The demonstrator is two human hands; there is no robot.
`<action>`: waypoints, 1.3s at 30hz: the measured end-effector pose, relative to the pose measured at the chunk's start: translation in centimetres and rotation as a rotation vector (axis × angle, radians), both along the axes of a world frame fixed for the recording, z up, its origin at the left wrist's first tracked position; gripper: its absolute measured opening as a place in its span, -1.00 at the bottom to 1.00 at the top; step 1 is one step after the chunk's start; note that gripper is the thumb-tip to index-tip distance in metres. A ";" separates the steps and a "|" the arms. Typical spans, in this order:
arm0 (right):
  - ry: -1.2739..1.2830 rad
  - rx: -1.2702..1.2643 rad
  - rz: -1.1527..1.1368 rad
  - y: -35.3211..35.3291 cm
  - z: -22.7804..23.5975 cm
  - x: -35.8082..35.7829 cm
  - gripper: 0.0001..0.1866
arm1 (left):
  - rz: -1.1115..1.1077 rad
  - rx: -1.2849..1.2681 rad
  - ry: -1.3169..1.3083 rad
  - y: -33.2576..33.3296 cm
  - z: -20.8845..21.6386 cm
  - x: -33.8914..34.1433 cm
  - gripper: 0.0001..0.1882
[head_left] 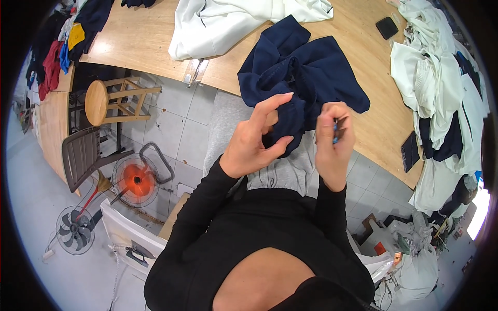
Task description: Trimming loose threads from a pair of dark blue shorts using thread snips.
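A dark navy garment (332,72) lies bunched over the table's near edge, part of it hanging toward my lap. My left hand (251,137) grips a gathered edge of it, with thumb and forefinger apart on the cloth and the other fingers mostly hidden. Just to the right, my right hand (333,145) is closed, slightly away from the cloth. Between its fingers shows a bit of a small blue and dark object, too covered to name.
White garments (223,26) lie across the wooden table (140,44), and more white clothes (425,78) pile at the right. A black phone-like object (386,28) and a dark flat case (410,151) rest nearby. A stool (97,102), chair (80,158) and fans (136,180) stand left.
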State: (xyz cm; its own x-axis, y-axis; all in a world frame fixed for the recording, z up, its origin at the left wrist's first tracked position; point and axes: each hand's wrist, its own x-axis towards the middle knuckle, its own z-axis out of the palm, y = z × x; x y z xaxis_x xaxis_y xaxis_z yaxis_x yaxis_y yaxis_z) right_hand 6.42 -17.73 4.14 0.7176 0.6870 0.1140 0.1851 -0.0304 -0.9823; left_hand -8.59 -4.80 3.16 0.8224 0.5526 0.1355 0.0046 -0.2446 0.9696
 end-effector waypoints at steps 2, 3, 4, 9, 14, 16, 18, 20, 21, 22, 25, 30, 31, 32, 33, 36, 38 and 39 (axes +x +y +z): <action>0.127 0.015 -0.139 -0.2 0.3 0.3 -0.89 | 0.027 0.012 -0.024 0.0 -0.1 0.2 -0.07; 0.125 0.015 -0.141 -0.3 0.6 0.3 -0.89 | 0.024 0.004 -0.023 0.1 -0.2 0.2 -0.07; -0.030 -0.069 -0.100 -0.3 1.3 0.1 -0.88 | 0.023 -0.003 -0.020 0.1 -0.2 0.2 -0.07; -0.239 -0.130 0.018 0.9 1.1 -1.1 -0.82 | -0.001 0.027 0.001 0.0 0.4 0.5 -0.04; -0.180 -0.057 0.053 0.5 -0.8 -0.3 -0.84 | -0.002 -0.048 -0.031 -0.2 0.1 0.2 -0.04; -0.001 -0.004 -0.012 0.1 -1.1 -0.2 -0.88 | -0.013 -0.032 -0.049 -0.2 -0.1 0.2 -0.03; 0.043 -0.023 -0.021 -0.4 -0.7 0.6 -0.87 | -0.009 -0.068 -0.029 -0.1 -0.3 -0.1 -0.03; 0.020 -0.055 -0.041 -0.6 -0.1 1.2 -0.87 | -0.011 -0.105 -0.012 0.0 -0.7 -0.2 -0.02; 0.018 -0.055 -0.042 -0.6 0.3 1.2 -0.87 | -0.021 -0.151 -0.018 0.0 -0.9 -0.2 -0.01; -0.091 -0.078 0.002 -0.5 1.0 1.0 -0.88 | -0.034 -0.196 -0.022 0.1 -0.9 -0.1 0.01; -0.183 -0.059 0.068 0.5 -0.1 0.3 -0.90 | -0.115 -0.206 0.011 0.4 -0.4 -0.1 0.04; 0.055 -0.106 -0.224 -0.4 -0.5 2.1 -0.89 | -0.169 -0.639 -0.200 0.9 -0.2 -0.3 0.23; 0.055 -0.102 -0.222 -0.9 -1.5 3.5 -0.89 | -0.179 -0.814 -0.329 1.2 -0.6 -0.3 0.31; 0.007 -0.103 -0.282 -1.5 -2.7 5.1 -0.86 | -0.189 -0.991 -0.461 1.4 -0.7 -0.2 0.40; -0.039 -0.103 -0.340 -2.4 -4.1 6.5 -0.80 | -0.187 -0.990 -0.461 1.6 -0.6 -0.3 0.40; 0.124 -0.289 -0.438 -7.0 -9.6 10.9 -0.60 | -0.108 -1.167 -0.654 2.6 -0.2 -0.6 0.37; 0.120 -0.357 -0.515 -11.7 -14.0 13.5 -0.49 | -0.069 -1.197 -0.666 2.8 0.6 -0.4 0.36; 0.120 -0.424 -0.588 -13.6 -15.7 14.3 -0.39 | -0.026 -1.222 -0.675 2.8 0.9 -0.2 0.35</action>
State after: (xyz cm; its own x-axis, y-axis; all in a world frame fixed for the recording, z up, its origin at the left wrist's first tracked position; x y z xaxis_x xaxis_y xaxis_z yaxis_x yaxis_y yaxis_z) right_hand 20.73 -31.30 -11.52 0.9721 0.1520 -0.1785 -0.0870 -0.4730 -0.8767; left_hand -8.81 -1.98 4.08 0.8040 0.5928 -0.0463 -0.5347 0.7548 0.3799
